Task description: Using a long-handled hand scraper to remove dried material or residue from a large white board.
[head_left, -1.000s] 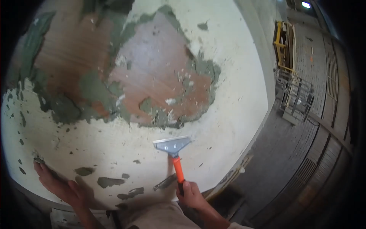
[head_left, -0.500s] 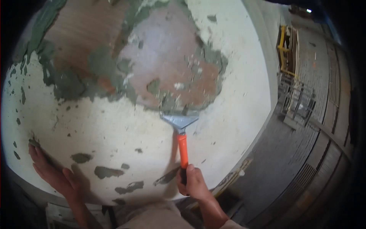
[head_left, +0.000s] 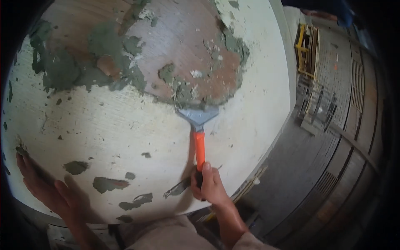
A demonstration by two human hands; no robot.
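Note:
My right hand [head_left: 210, 183] is closed around the handle of a wide-bladed scraper [head_left: 200, 146], orange with a dark lower end. Its grey metal blade points away from me, with the edge against the lower rim of a rough grey-green crust [head_left: 183, 89]. This crust rings a bare reddish-brown patch [head_left: 166, 46] on a large, curved, cream-coloured surface [head_left: 125, 133]. At the left, my left hand [head_left: 46, 187] lies on that surface, fingers extended, holding nothing. Its fingertips are beside a small dark flake.
Several grey-green flakes or spots [head_left: 109, 184] dot the near part of the surface. Beyond its right edge are a grey floor [head_left: 287, 179], a yellow-framed rack [head_left: 306, 50] and a metal frame [head_left: 321, 106]. At the upper right, a blue shape [head_left: 342, 14] is partly cut off.
The view has shifted, so the surface, the scraper and both hands appear higher and the left hand farther left. The blade still meets the crust's lower rim.

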